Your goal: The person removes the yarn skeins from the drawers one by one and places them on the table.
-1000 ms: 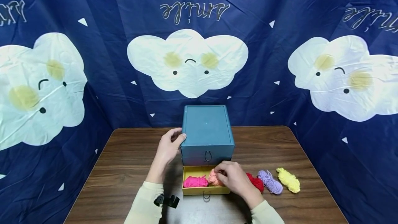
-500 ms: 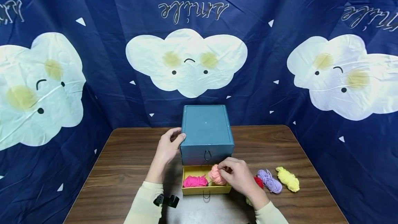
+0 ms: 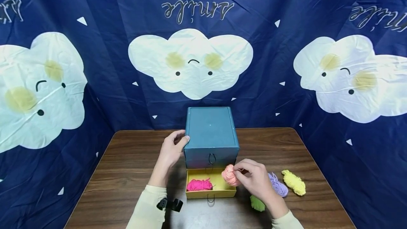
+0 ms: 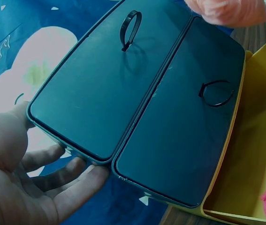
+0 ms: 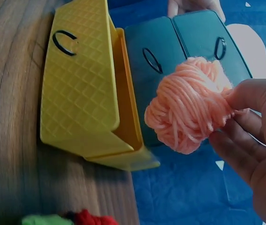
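Observation:
My right hand (image 3: 255, 179) pinches a peach skein of yarn (image 3: 230, 175) between thumb and fingertips. The skein hangs over the right end of a pulled-out yellow drawer (image 3: 211, 194), the lowest of a teal drawer box (image 3: 210, 130). A hot-pink skein (image 3: 199, 185) lies in the drawer's left part. On the box's left side rests my left hand (image 3: 171, 149), thumb at the top edge and relaxed fingers against the side wall. Black loop pulls (image 4: 131, 30) show on the two teal fronts, and the yellow front carries another loop (image 5: 64, 43).
Right of the drawer, a purple skein (image 3: 279, 186) and a yellow skein (image 3: 295, 182) lie on the wooden table (image 3: 127, 179). A green skein (image 3: 257, 203) sits nearer, with a red one (image 5: 95, 218) beside it. Blue cloth (image 3: 270, 109) surrounds the table.
My right hand has lifted the peach skein from the drawer beside the pink one and carried it up and right. The green skein has come into view. My left hand stays put.

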`<action>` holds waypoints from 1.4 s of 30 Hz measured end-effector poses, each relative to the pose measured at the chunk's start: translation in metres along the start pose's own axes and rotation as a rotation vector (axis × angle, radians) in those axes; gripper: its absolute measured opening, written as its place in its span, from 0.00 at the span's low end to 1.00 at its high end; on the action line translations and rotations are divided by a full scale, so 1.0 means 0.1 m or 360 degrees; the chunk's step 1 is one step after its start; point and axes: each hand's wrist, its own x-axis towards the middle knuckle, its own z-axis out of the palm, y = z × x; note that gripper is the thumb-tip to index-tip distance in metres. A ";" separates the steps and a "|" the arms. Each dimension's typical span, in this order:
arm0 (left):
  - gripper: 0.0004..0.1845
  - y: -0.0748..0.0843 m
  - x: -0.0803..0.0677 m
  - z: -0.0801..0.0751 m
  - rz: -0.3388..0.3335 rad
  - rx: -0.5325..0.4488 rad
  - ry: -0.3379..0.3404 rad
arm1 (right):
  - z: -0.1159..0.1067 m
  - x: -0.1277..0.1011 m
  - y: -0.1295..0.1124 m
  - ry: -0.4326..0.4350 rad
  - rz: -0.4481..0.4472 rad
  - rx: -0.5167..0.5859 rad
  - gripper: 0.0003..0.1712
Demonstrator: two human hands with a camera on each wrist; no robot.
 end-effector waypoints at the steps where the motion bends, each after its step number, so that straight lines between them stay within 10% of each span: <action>1: 0.26 0.00 0.00 0.00 -0.0003 -0.0004 0.0000 | -0.03 -0.01 0.00 0.0016 0.0003 -0.0019 0.14; 28: 0.26 -0.01 -0.01 -0.01 -0.0005 0.0009 -0.0009 | -0.67 -0.59 0.23 0.0156 0.0100 -0.0314 0.06; 42: 0.26 -0.01 0.00 -0.02 0.0021 0.0058 0.0006 | -0.87 -0.91 0.31 0.0239 0.0152 -0.0464 0.22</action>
